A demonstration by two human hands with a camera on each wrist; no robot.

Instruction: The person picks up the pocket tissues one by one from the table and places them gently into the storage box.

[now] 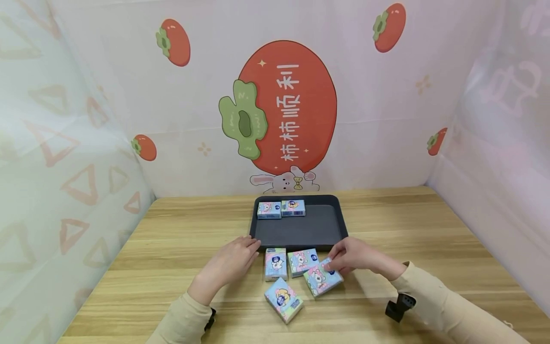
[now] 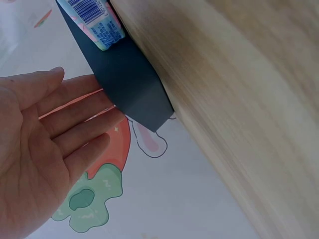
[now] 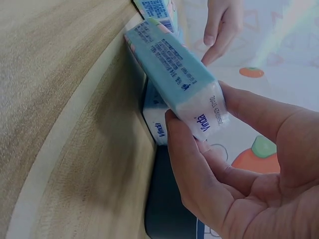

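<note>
My right hand (image 1: 356,255) pinches one end of a pack of tissues (image 1: 322,278) between thumb and fingers; in the right wrist view that pack (image 3: 169,69) is tilted and marked "Vinda". It overlaps a pink-and-blue tissue pack (image 1: 302,261) beside it. Straight-fingered, my left hand (image 1: 232,260) lies by the front left corner of the dark tray (image 1: 301,234), its fingertips at the rim. To its right is an upright-patterned tissue pack (image 1: 275,264). Nearer the front, another tissue pack (image 1: 283,300) lies turned at an angle.
Two tissue packs stand side by side at the tray's back left: a left one (image 1: 269,210) and a right one (image 1: 293,208). The wooden table (image 1: 180,229) meets a printed backdrop (image 1: 193,167) behind the tray, with fabric walls on both sides.
</note>
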